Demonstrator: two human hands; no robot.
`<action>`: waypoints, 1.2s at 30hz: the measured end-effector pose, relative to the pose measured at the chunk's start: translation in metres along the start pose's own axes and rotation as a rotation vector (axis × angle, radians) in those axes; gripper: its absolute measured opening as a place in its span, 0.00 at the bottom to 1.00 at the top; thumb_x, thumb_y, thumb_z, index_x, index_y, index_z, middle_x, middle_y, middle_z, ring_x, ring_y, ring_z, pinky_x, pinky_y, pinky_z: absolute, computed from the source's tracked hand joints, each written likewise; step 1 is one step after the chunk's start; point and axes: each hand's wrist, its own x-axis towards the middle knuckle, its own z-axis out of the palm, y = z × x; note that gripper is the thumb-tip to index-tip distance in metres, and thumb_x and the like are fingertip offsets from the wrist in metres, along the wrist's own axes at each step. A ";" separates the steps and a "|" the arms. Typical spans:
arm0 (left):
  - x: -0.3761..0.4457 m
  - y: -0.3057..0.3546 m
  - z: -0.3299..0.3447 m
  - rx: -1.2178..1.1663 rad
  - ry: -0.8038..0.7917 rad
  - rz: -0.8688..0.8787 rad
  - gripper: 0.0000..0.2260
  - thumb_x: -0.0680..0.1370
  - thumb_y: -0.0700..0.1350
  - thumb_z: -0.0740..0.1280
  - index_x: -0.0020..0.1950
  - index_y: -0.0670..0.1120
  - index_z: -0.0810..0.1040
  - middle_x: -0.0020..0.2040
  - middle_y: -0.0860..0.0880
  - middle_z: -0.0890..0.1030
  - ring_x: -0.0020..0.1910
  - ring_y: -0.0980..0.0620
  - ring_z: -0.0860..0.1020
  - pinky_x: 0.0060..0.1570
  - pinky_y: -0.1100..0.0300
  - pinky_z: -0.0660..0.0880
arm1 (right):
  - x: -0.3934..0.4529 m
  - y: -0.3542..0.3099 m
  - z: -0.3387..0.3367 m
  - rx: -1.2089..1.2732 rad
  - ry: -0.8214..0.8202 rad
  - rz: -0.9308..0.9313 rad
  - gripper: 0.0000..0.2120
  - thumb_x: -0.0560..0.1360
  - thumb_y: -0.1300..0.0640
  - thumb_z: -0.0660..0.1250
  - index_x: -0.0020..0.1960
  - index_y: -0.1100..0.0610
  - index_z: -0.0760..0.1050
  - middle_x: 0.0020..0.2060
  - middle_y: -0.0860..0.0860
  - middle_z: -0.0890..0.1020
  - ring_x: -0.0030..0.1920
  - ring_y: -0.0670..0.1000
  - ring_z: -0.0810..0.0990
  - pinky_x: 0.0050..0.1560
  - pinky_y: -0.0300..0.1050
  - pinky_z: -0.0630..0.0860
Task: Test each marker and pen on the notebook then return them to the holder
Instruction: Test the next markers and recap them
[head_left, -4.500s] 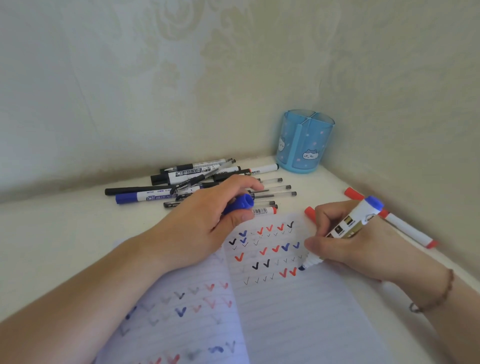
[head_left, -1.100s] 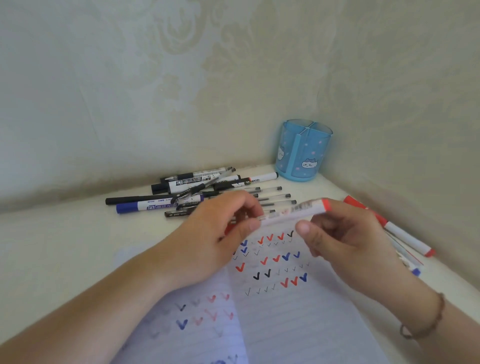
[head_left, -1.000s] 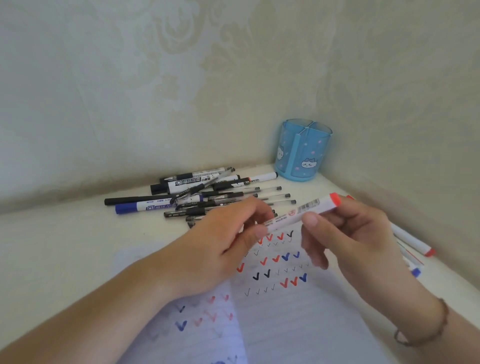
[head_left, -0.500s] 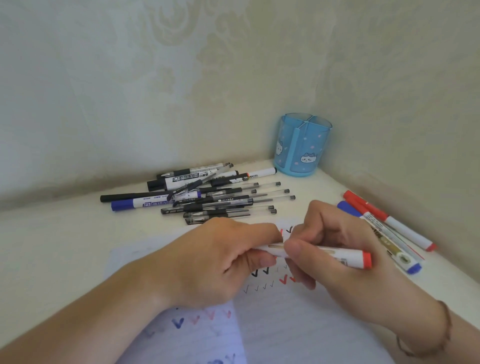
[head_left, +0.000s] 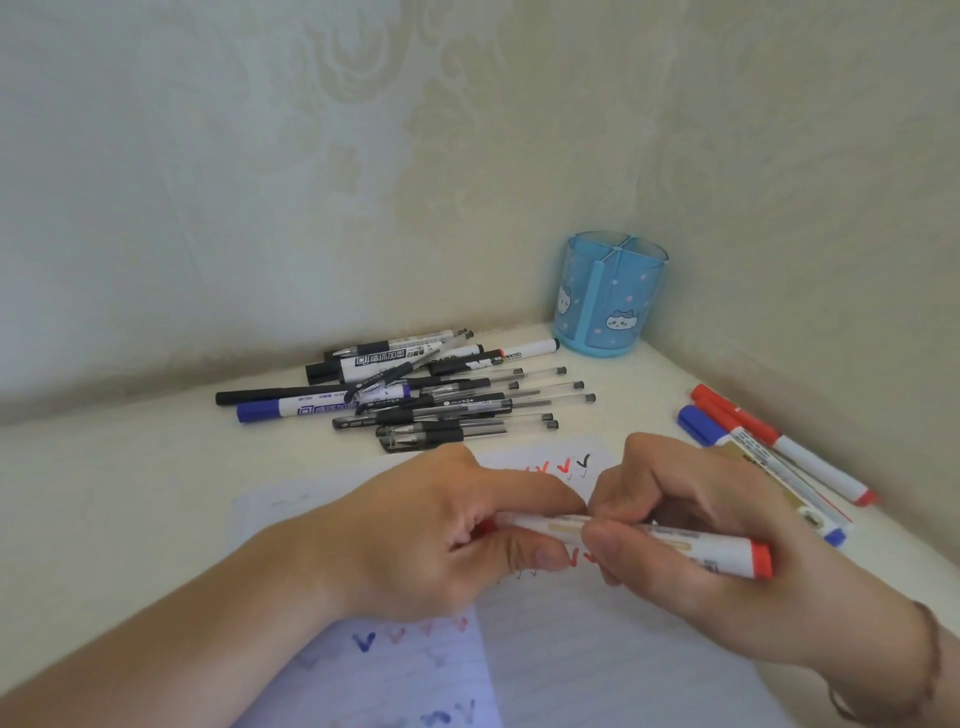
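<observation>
While both hands meet low in the middle of the frame, a red-ended marker (head_left: 649, 540) lies nearly level between them, above the open notebook (head_left: 597, 649); the right hand (head_left: 691, 535) curls its fingers (head_left: 608, 543) round the white barrel, with the red end sticking out at lower right; the left hand (head_left: 441, 530) pinches the marker's other end between thumb and curled fingers, and a bit of red shows inside that grip; the notebook page carries red, blue and black ticks; a heap of pens and markers (head_left: 415, 395) lies on the tabletop (head_left: 130, 493) at centre left; the blue holder (head_left: 610, 296) stands upright in the corner at upper right; three more markers (head_left: 769, 457), red and blue, lie at the right edge, apart from the hands.
</observation>
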 end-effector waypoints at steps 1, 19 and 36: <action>0.000 0.000 0.000 0.010 0.020 0.018 0.13 0.79 0.56 0.63 0.58 0.51 0.80 0.25 0.53 0.68 0.22 0.55 0.65 0.25 0.66 0.59 | 0.001 0.001 -0.001 0.020 0.022 0.004 0.09 0.75 0.45 0.68 0.39 0.47 0.72 0.29 0.51 0.80 0.27 0.55 0.76 0.25 0.48 0.70; -0.002 -0.031 -0.011 0.151 0.322 -0.162 0.13 0.80 0.50 0.60 0.64 0.62 0.68 0.44 0.55 0.77 0.41 0.49 0.76 0.46 0.52 0.74 | 0.012 0.045 -0.020 0.232 0.191 0.583 0.23 0.69 0.66 0.71 0.25 0.55 0.59 0.21 0.54 0.61 0.22 0.50 0.59 0.25 0.39 0.60; 0.001 -0.031 -0.011 0.129 0.351 -0.187 0.15 0.74 0.56 0.70 0.59 0.63 0.72 0.46 0.62 0.82 0.39 0.48 0.80 0.43 0.58 0.75 | 0.015 0.049 -0.020 0.075 0.230 0.613 0.20 0.70 0.69 0.66 0.27 0.56 0.60 0.23 0.55 0.66 0.26 0.53 0.66 0.32 0.50 0.67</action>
